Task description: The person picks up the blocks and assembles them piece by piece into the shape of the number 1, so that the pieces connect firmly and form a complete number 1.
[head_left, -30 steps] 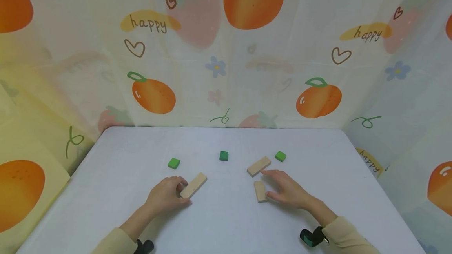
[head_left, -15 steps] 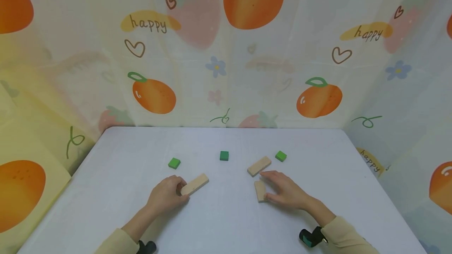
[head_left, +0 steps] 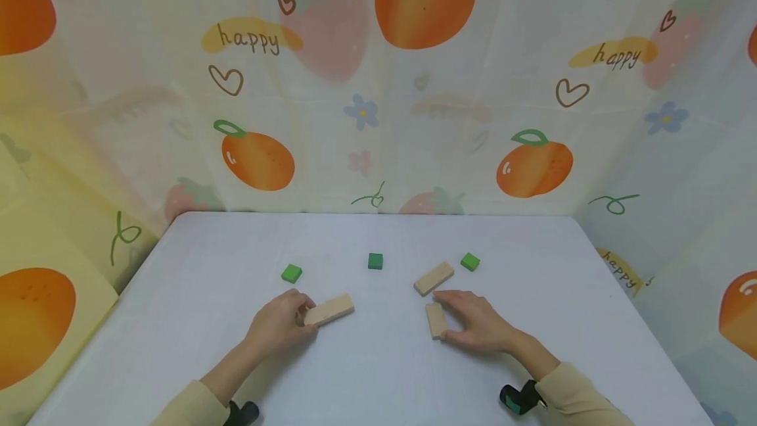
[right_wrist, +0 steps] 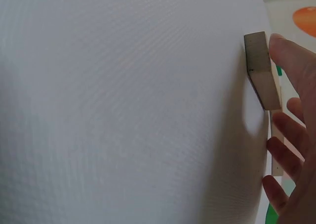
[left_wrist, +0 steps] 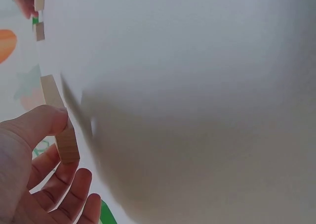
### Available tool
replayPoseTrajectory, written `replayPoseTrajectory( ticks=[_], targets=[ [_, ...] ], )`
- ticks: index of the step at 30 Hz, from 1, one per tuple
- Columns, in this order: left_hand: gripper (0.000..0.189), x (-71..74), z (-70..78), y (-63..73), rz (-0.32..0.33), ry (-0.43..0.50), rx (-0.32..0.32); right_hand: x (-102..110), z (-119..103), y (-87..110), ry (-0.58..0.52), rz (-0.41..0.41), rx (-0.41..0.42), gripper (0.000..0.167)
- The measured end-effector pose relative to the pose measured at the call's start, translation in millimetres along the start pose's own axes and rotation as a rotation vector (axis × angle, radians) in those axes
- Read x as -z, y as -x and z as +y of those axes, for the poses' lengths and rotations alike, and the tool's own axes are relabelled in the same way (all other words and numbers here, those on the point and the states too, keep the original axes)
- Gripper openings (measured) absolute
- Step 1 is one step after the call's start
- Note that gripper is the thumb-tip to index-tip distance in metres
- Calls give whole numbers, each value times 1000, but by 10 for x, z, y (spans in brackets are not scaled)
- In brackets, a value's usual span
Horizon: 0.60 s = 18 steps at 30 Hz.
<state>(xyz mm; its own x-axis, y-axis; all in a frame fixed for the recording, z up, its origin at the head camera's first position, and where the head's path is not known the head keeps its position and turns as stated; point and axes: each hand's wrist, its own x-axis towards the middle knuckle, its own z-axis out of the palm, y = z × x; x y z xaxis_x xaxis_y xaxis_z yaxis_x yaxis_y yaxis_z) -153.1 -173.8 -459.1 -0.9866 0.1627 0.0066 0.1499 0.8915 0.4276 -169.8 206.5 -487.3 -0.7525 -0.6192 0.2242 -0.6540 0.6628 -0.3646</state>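
My left hand (head_left: 278, 325) pinches one end of a long, pale wooden block (head_left: 329, 310) between thumb and fingers. In the left wrist view the thumb presses on the block's (left_wrist: 69, 145) side, and a shadow shows beside it. My right hand (head_left: 478, 322) lies beside a shorter-looking wooden block (head_left: 435, 321), thumb at its near right corner and index fingertip just past its far end. The right wrist view has the thumb against or very close to that block (right_wrist: 259, 56), with the other fingers loosely bent. Another wooden block (head_left: 434, 279) lies just beyond the right hand.
Three green blocks sit farther back: one on the left (head_left: 291, 273), a darker one (head_left: 375, 261) in the middle, one on the right (head_left: 470, 261). The white table (head_left: 378, 373) ends at a fruit-patterned cloth (head_left: 402, 117) behind it.
The long block in my left hand has turned clockwise, its free end swinging right and nearer. My right index fingertip has shifted slightly left; the block beside it stays put.
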Motion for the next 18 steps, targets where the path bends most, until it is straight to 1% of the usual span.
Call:
replayPoseTrajectory(
  ticks=[4, 8, 13, 18],
  targets=[
    [32, -10, 41, -6, 1, -19, -31, -6, -22, -10, 15, -27, -34, 67],
    [33, -30, 82, -2, 17, -42, -67, -11, -39, -24, 14, -39, -57, 67],
    [33, -37, 157, 30, 35, -44, -118, -19, -35, -30, 19, -35, -46, 67],
    [34, -48, 215, 48, 39, -60, -142, -30, -28, -27, 10, -16, -22, 63]
  ],
)
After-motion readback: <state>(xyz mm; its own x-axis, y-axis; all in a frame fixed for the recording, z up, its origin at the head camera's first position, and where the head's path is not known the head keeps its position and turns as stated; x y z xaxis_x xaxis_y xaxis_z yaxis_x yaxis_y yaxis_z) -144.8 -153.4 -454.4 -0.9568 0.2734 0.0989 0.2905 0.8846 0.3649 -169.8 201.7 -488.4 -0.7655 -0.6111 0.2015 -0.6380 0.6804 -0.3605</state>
